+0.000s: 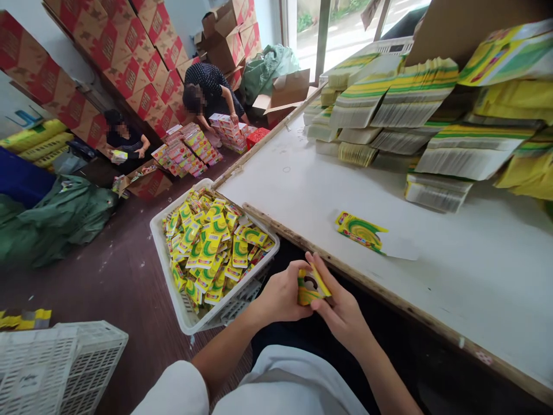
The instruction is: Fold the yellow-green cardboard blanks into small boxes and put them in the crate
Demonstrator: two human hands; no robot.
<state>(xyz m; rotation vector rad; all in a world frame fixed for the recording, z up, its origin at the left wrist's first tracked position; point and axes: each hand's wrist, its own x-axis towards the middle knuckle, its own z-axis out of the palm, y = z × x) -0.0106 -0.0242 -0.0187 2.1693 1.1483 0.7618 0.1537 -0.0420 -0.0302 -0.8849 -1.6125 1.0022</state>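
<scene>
Between my two hands, just off the table's near edge, is a small yellow and green carton (306, 295) with its end open toward me. My left hand (280, 293) grips it from the left. From the other side my right hand (342, 311) holds it, thumb and fingers at its flap. The inside of the carton is dark and partly hidden by my fingers. On the table ahead lies another yellow and green carton (361, 232), with a white flap toward the right. To my left, a white plastic basket (186, 326) is heaped with yellow cartons (210, 248).
The white table (276, 178) has a wooden edge and stacks of flat cartons (415, 95) at the back. White crates (93, 357) stand on the floor at lower left. Two people work beyond, near pink boxes (190, 151), with large cardboard boxes (133, 63) piled behind.
</scene>
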